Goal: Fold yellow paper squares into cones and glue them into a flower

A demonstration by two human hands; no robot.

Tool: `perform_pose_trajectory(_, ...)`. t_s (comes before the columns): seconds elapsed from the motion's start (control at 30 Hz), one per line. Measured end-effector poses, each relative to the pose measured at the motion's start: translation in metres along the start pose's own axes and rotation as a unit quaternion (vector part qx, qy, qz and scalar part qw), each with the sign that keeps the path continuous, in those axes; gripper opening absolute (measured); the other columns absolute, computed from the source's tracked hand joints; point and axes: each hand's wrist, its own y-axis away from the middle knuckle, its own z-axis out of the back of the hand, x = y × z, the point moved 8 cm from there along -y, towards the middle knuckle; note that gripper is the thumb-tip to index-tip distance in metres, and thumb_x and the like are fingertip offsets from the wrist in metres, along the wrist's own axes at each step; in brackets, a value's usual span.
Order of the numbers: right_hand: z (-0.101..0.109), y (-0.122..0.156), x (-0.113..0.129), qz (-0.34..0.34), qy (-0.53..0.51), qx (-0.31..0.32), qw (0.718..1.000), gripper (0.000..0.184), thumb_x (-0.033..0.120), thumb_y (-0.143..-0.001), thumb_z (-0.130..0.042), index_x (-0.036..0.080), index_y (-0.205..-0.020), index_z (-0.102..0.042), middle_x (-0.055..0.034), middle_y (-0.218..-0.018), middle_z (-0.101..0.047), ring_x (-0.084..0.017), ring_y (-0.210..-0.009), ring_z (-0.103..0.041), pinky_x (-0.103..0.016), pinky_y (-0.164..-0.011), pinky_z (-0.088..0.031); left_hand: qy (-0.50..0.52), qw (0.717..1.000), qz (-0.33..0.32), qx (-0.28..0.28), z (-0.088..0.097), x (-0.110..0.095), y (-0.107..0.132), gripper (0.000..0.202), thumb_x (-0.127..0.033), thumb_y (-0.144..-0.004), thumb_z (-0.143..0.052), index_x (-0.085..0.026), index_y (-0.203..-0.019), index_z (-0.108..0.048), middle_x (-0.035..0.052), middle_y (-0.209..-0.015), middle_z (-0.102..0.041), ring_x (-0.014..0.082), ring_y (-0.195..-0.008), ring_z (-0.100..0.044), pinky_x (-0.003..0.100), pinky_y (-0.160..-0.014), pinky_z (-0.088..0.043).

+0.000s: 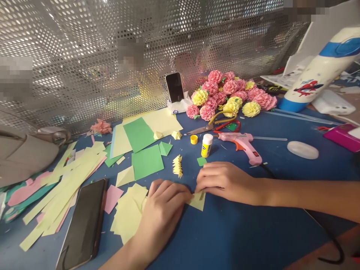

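Observation:
Both my hands are at a small pale yellow paper square [197, 202] lying on the blue table. My left hand [166, 210] rests beside its left corner with the fingertips against the paper. My right hand [225, 182] has its fingers pressed together at the upper edge, pinching it. To the left, partly under my left hand, lies a pile of yellow paper squares [128, 213]. Just beyond my hands stand a folded yellow paper strip [177, 166] and an uncapped glue stick [206, 146] with its yellow cap [194, 139] nearby.
A pink glue gun [243, 144], scissors [201, 129] and pink and yellow paper flowers [230, 93] are farther back. Green paper [147, 162], yellow strips [67, 183] and a dark phone [84, 221] lie left. A tall bottle [317, 71] stands right, near perforated metal [84, 75].

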Motion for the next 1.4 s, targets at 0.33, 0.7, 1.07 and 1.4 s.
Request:
perform_pose_trajectory(0.33, 0.000, 0.010, 0.016, 0.162, 0.095, -0.001, 0.982, 0.031, 0.016, -0.105, -0.039, 0.018, -0.110, -0.070, -0.0034, -0.108, -0.074, -0.014, -0.097, -0.061, -0.031, -0.078, -0.046, -0.094, 0.986, -0.132, -0.025, 0.002, -0.019, 0.006, 0.026, -0.016, -0.103, -0.043, -0.021, -0.109, -0.068, 0.0040, -0.105, -0.072, 0.0180, -0.092, -0.062, 0.037, -0.088, -0.035)
perform_pose_trajectory(0.7, 0.002, 0.011, 0.018, 0.178, 0.101, 0.001, 0.979, 0.031, 0.016, -0.106, -0.038, 0.018, -0.107, -0.070, -0.0013, -0.111, -0.074, -0.013, -0.100, -0.061, -0.030, -0.081, -0.045, -0.099, 0.983, -0.152, -0.042, 0.000, -0.019, 0.010, 0.031, -0.016, -0.104, -0.039, -0.021, -0.107, -0.069, 0.0022, -0.100, -0.074, 0.0178, -0.091, -0.062, 0.037, -0.089, -0.038)
perform_pose_trajectory(1.07, -0.007, 0.010, 0.015, 0.152, 0.077, 0.051, 0.984, 0.025, 0.021, -0.100, -0.050, 0.014, -0.117, -0.066, -0.0078, -0.114, -0.069, -0.019, -0.104, -0.058, -0.034, -0.084, -0.044, -0.159, 0.966, -0.205, -0.005, -0.004, -0.021, 0.017, 0.035, -0.015, -0.104, -0.035, -0.019, -0.117, -0.067, 0.0045, -0.104, -0.075, 0.0194, -0.094, -0.063, 0.038, -0.088, -0.043)
perform_pose_trajectory(1.4, 0.009, 0.028, 0.012, 0.042, 0.198, 0.001, 0.979, 0.025, 0.032, -0.099, -0.055, 0.024, -0.119, -0.067, -0.0061, -0.109, -0.066, -0.022, -0.102, -0.055, -0.036, -0.084, -0.042, -0.178, 0.951, -0.246, -0.051, 0.020, -0.031, 0.021, 0.012, -0.015, -0.096, -0.057, -0.013, -0.097, -0.069, 0.0028, -0.097, -0.079, 0.0181, -0.080, -0.067, 0.039, -0.082, -0.046)
